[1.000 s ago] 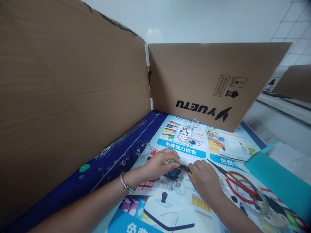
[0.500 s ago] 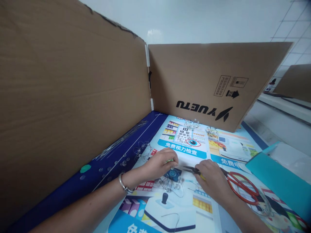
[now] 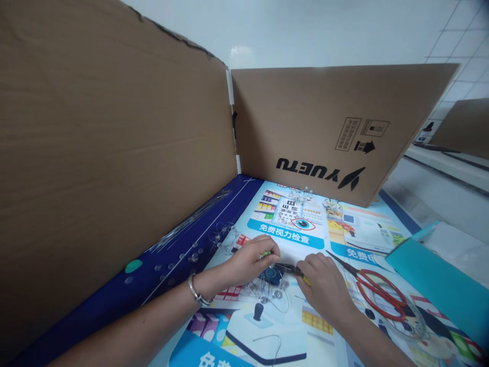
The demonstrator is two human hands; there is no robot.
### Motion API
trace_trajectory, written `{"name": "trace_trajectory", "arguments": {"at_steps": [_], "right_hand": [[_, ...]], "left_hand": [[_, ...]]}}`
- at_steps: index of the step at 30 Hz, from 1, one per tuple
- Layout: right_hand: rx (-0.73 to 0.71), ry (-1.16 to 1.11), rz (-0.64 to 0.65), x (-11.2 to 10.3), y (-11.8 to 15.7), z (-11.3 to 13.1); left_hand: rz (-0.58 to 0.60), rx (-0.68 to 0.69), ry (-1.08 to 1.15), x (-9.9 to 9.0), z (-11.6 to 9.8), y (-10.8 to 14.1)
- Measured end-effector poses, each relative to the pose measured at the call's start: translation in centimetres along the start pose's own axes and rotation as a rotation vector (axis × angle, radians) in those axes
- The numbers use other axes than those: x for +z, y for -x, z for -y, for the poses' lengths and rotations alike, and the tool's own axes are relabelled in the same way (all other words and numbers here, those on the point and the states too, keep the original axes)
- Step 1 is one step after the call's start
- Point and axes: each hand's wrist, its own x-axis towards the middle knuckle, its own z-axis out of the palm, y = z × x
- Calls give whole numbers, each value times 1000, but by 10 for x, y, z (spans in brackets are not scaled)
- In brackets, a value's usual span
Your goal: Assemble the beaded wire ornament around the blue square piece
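My left hand (image 3: 255,257) is closed in a pinch on a piece of beaded wire (image 3: 277,294), whose thin loops and clear beads hang below the fingers over the printed sheet. A bit of green shows by the fingertips; what it is I cannot make out. My right hand (image 3: 324,281) is wrapped round small pliers (image 3: 287,267) with dark jaws and yellow on the handle. Their jaws point left and reach the wire right at my left fingertips. Whether the jaws grip the wire is too small to tell.
Red-handled scissors (image 3: 382,294) lie right of my right hand, by a clear coil (image 3: 418,326). A turquoise box (image 3: 439,285) stands farther right. Cardboard panels (image 3: 305,117) wall the back and left. Loose beads (image 3: 194,256), straight wires (image 3: 191,219) and a green blob (image 3: 133,265) lie left.
My right hand has moved slightly left with the pliers, bringing their jaws to the wire at my left fingertips. The scissors' blades now show. My left hand stays nearly in place.
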Motion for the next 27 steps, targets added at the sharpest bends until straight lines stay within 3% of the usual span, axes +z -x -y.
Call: {"name": "trace_trajectory", "arguments": {"at_steps": [12, 20, 27], "right_hand": [[5, 4, -6, 0, 0, 2], [137, -45, -50, 1, 6, -19], [63, -56, -3, -1, 8, -8]], "left_hand": [[-34, 16, -61, 5, 1, 2], [-96, -26, -71, 8, 4, 3], [-90, -31, 36, 6, 8, 3]]}}
